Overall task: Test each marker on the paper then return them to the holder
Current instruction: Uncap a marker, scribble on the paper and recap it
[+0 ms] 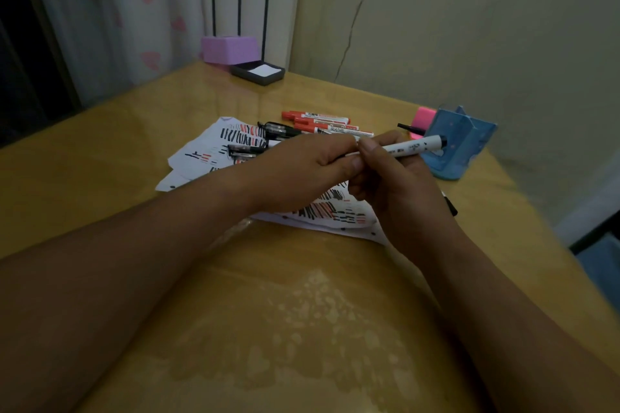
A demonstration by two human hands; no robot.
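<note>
Table (pixel 268 312), yellow. Left hand (pixel 308 168) and right hand (pixel 396 188): both curled round one white marker (pixel 409 146), above the scribbled paper (pixel 201 151). Farther: black pens (pixel 278 129) and red markers (pixel 318 117), loose. Right: blue holder (pixel 459 144), contents hidden. Far: black tray (pixel 258 80) holding white notes; purple box (pixel 229 49).

Both hands meet over the scribbled white paper sheets (pixel 214 147) on the glossy yellow wooden tabletop (pixel 302 312). The right hand (pixel 399 188) grips a white black-ended marker (pixel 407 146); the left hand (pixel 302 171) pinches its near end. Red-capped markers (pixel 315 121) lie beyond, and a blue plastic holder (pixel 459 144) stands to the right.
</note>
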